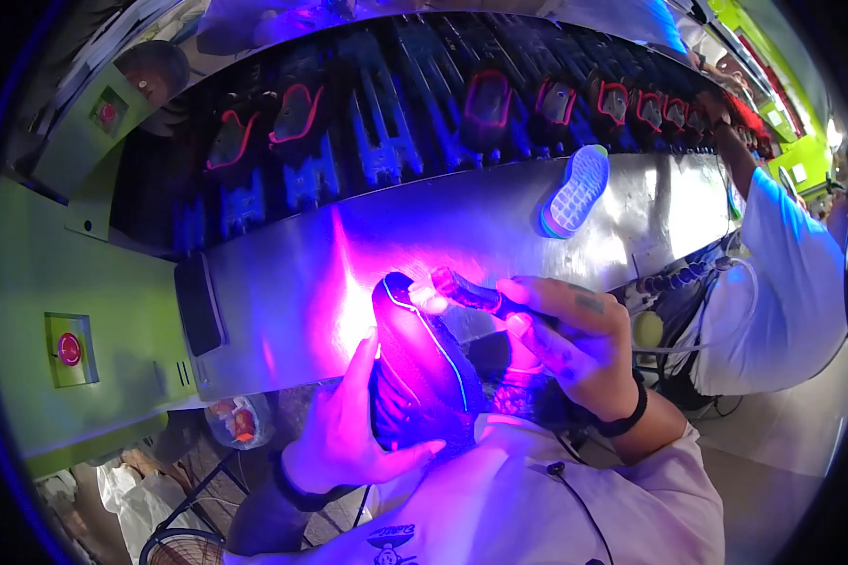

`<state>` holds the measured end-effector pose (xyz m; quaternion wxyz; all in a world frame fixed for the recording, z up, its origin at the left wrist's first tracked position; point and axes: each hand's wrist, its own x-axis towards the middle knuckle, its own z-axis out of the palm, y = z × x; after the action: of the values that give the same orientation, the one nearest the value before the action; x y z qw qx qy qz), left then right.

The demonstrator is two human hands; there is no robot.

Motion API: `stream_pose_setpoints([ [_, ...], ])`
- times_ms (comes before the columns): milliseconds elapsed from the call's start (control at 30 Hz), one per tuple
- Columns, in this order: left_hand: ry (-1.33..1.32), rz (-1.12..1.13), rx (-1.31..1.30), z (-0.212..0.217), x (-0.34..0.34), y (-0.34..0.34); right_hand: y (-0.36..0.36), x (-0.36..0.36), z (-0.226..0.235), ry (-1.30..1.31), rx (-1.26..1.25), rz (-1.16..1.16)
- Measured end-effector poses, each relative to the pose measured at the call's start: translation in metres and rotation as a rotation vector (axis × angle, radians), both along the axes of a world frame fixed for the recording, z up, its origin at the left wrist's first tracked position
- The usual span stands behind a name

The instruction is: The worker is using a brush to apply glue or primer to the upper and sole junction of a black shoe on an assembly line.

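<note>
The dark, soft-looking shoe upper with a bright thin line along its side (419,358) is at the near edge of the silver metal table (481,221), toe pointing away, probably so that the line faces the brush. The left hand (344,438) is spread round it, fingers on one side and thumb on the other, likely to steady it. The right hand (579,344) pinches the dark-handled brush with pale bristles (476,294) between thumb and fingers, its tip at the toe; whether it touches, I cannot tell. Farther out, the pale, grid-patterned sole (577,191) lies tread up, perhaps set aside within reach. Beyond runs the dark slatted conveyor (386,141), carrying red-edged shoe uppers (297,113)
</note>
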<state>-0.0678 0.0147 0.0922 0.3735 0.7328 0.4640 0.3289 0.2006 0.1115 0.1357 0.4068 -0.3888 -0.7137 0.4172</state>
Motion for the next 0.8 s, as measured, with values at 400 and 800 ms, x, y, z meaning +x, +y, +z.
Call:
stream_pose_setpoints([
  [400, -0.088, 0.022, -0.168, 0.012, -0.002, 0.013, -0.014, 0.017, -0.015, 0.021, -0.084, 0.015],
  [800, -0.359, 0.17, -0.339, 0.013, 0.01, 0.023, -0.035, 0.017, -0.039, -0.035, 0.014, -0.119],
])
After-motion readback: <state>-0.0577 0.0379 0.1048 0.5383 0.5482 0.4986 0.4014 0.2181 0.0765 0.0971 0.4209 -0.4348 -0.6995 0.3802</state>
